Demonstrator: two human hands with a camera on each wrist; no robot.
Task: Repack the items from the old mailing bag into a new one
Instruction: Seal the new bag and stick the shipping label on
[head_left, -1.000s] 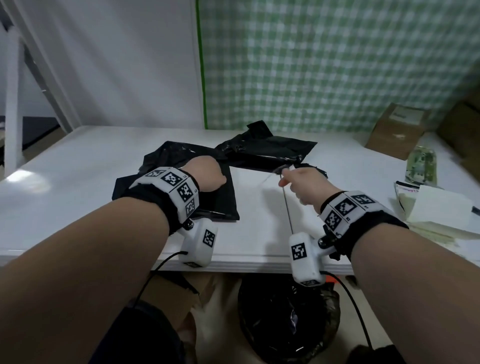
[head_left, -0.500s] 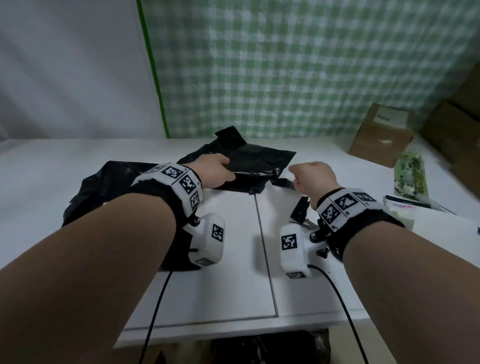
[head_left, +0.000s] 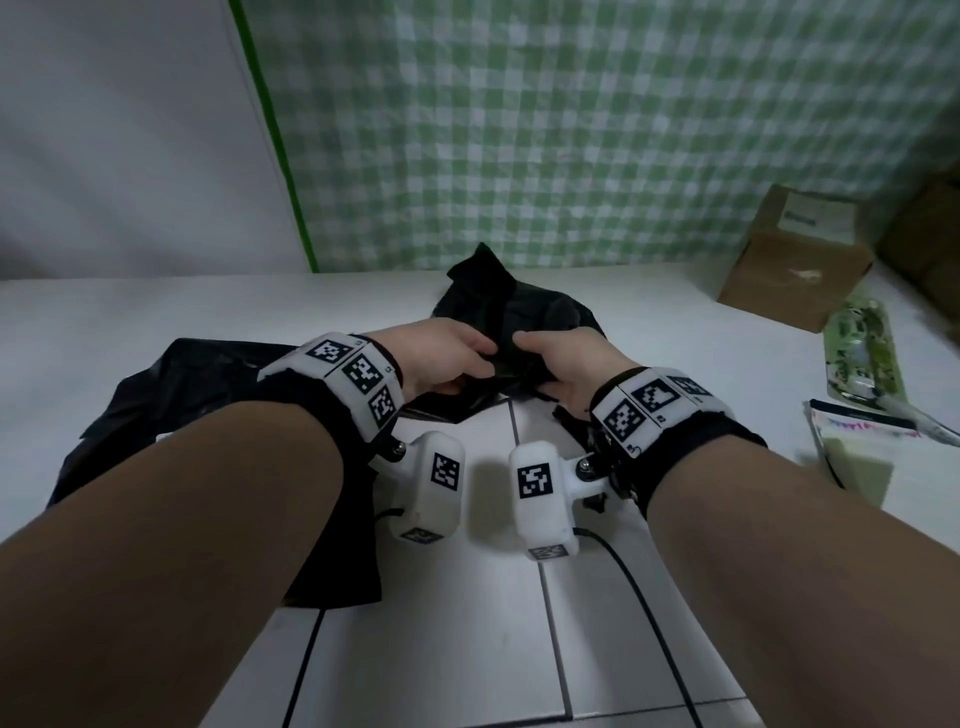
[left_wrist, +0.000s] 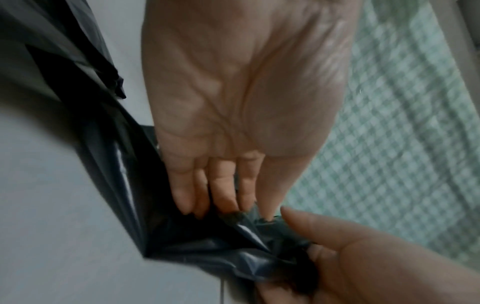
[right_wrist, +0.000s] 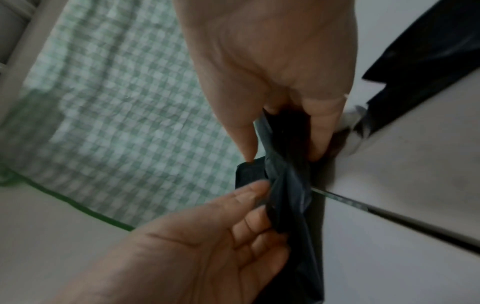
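Observation:
A crumpled, bulging black mailing bag (head_left: 519, 312) lies mid-table, and both hands meet at its near edge. My left hand (head_left: 467, 364) pinches the black plastic (left_wrist: 207, 242) between fingertips and thumb. My right hand (head_left: 530, 358) grips the same edge, bunching the film (right_wrist: 285, 185) between thumb and fingers. A second, flatter black mailing bag (head_left: 208, 395) is spread under my left forearm. What the bulging bag contains is hidden.
A cardboard box (head_left: 795, 260) stands at the back right. A green packet (head_left: 862, 353) and a white pouch (head_left: 857, 452) lie by the right edge. A black strip (head_left: 571, 421) lies under my right wrist. A checked curtain hangs behind the white table (head_left: 467, 649).
My left hand left the flat bag and took hold of the bulging bag. My right hand let go of a thin strip and moved left to grip the same bag edge.

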